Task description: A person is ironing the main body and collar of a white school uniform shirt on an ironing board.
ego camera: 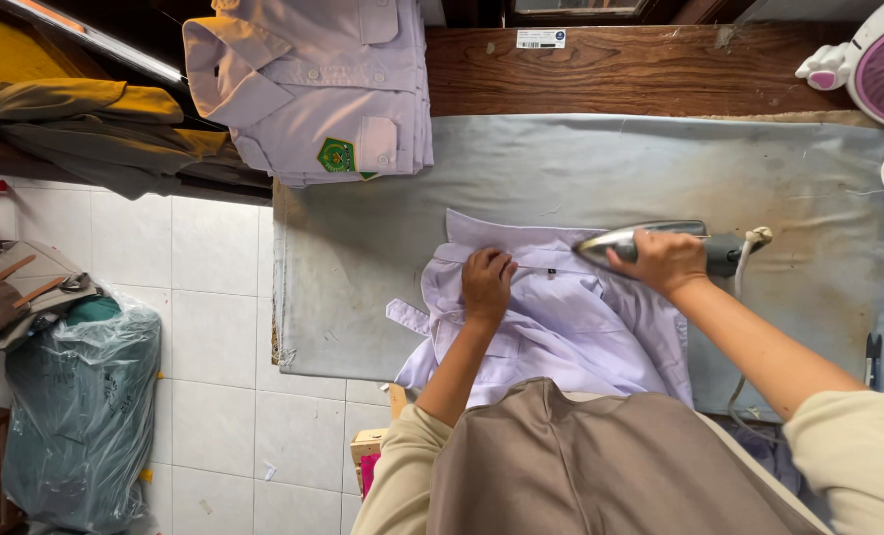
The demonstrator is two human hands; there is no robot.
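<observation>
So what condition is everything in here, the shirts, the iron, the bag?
Lilac shirt: spread flat, pinned by left hand.
Iron: on the shirt, in right hand.
Shirt stack: folded.
Plastic bag: full, upright on floor.
Fan: cannot tell whether running.

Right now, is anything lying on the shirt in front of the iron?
Only the left hand, pressing the shirt flat just beside the tip of the iron that the right hand grips. No other thing shows there.
</observation>
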